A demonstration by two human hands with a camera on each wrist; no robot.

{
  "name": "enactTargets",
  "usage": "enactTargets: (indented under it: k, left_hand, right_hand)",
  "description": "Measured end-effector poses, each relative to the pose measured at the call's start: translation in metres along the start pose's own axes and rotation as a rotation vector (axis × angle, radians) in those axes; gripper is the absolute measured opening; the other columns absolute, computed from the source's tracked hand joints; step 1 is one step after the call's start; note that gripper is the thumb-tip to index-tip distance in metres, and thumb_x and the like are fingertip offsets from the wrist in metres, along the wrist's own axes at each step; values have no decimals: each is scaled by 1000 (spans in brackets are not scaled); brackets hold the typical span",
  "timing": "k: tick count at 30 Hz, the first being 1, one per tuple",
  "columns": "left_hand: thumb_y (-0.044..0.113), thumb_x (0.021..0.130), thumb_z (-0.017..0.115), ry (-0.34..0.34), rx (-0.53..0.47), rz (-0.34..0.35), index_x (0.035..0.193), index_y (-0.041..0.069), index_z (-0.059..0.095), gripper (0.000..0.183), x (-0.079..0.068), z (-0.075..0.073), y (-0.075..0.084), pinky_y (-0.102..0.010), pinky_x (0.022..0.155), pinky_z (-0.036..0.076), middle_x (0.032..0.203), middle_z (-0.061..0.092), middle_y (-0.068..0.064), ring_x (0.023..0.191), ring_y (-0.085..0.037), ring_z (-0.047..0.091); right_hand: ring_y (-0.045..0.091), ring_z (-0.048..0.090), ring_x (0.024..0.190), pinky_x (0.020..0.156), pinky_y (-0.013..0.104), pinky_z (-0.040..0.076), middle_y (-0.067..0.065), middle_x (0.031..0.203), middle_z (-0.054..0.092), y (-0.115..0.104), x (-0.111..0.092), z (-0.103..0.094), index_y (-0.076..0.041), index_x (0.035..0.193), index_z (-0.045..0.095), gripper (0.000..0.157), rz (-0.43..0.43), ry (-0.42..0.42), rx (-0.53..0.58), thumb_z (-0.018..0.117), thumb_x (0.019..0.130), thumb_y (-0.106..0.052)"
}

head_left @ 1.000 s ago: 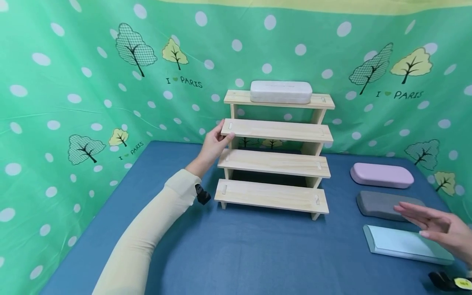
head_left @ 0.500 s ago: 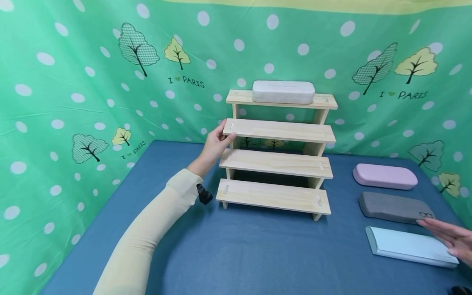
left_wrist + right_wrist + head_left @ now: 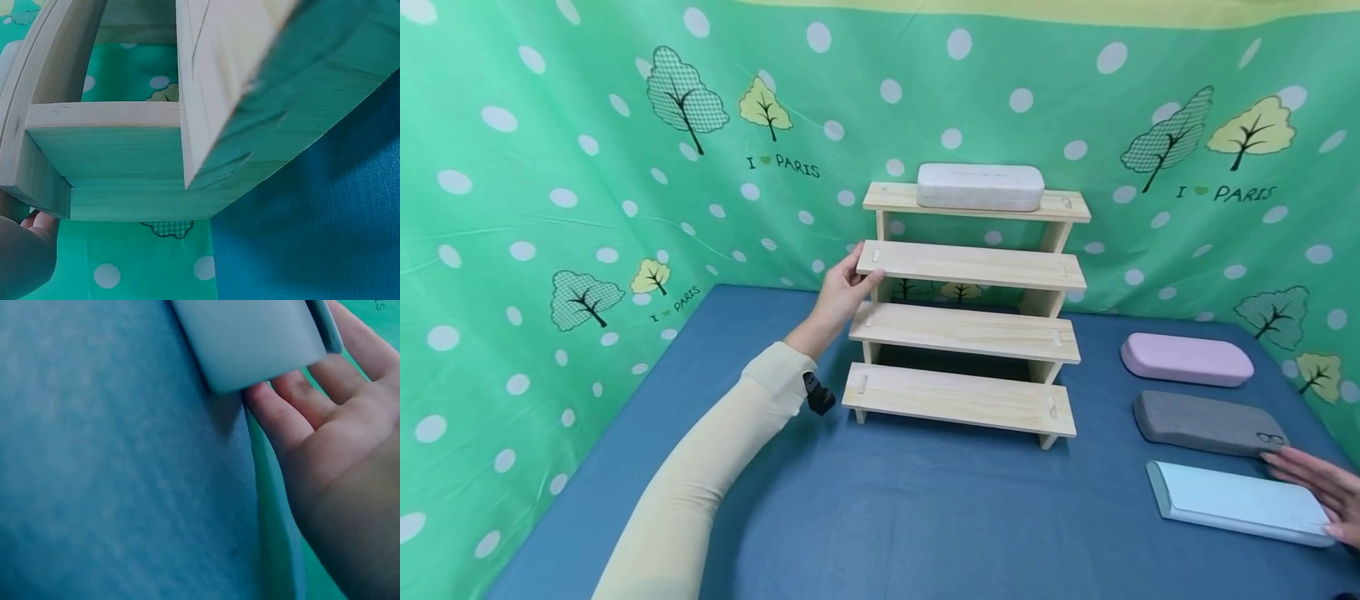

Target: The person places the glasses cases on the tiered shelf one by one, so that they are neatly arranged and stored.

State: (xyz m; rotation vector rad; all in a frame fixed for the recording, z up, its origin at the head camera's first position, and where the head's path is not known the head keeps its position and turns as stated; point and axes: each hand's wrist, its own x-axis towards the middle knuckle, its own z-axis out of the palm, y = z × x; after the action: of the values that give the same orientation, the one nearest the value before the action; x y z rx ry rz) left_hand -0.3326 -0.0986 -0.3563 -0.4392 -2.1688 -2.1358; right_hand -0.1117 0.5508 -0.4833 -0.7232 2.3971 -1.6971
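Pinched the wooden rack (image 3: 962,329) with the left hand (image 3: 841,292) at the left end of the second plank from the top, with the thumb at the front edge and the fingers behind. Found the rack four-stepped, built of pale, straight, grained planks with slotted ends. Spread the right hand (image 3: 1326,487), with fingers nearly straight, about the right end of the mint case (image 3: 1240,500), to the front right of the rack. Could not make out the fingertips behind that smooth, long, flat-topped case, nor judge any hold on it. Saw the grey case (image 3: 1202,421), fabric-like and printed with small spectacles, right of the rack, just behind the mint one. Saw the smooth, round-ended lilac case (image 3: 1187,360) farther back on the same side. Noted the white case (image 3: 981,187), a soft-cornered box, on the rack's top plank. Saw blue cloth (image 3: 887,517) beneath the rack and dotted green fabric (image 3: 565,229) behind.
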Motion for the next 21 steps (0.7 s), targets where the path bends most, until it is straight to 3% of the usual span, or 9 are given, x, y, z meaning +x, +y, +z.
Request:
enactTargets:
  k: [4, 9, 14, 21]
  left_hand:
    - [15, 94, 59, 0, 0, 5, 150, 5, 19, 70, 0, 0, 0, -29, 103, 41, 152, 29, -10, 132, -21, 40]
    - [16, 93, 60, 6, 8, 7, 150, 5, 20, 70, 0, 0, 0, -28, 101, 42, 152, 29, -10, 131, -20, 41]
    - [16, 93, 61, 13, 12, 3, 150, 5, 21, 71, 0, 0, 0, -27, 101, 43, 152, 29, -10, 131, -20, 42]
    - [15, 93, 60, 11, 12, 6, 150, 5, 20, 71, 0, 0, 1, -27, 101, 43, 153, 28, -9, 131, -20, 41]
  right_hand:
    - [-16, 34, 124, 94, 1, 29, -25, 143, 33, -1, 2, 5, -14, 153, 13, 95, -37, -13, -268, 50, 77, 29]
    - [-26, 13, 121, 92, -3, 6, -41, 138, 14, 0, 2, 8, -33, 152, 4, 103, 109, -71, -502, 62, 80, 14]
    - [-32, 0, 112, 80, -5, -5, -56, 120, -2, 5, 0, 6, -52, 143, -4, 109, 267, -122, -624, 71, 81, -3]
    - [-34, -1, 107, 78, -6, -6, -57, 115, -1, 6, 2, 5, -63, 133, -3, 107, 304, -119, -680, 73, 80, -11]
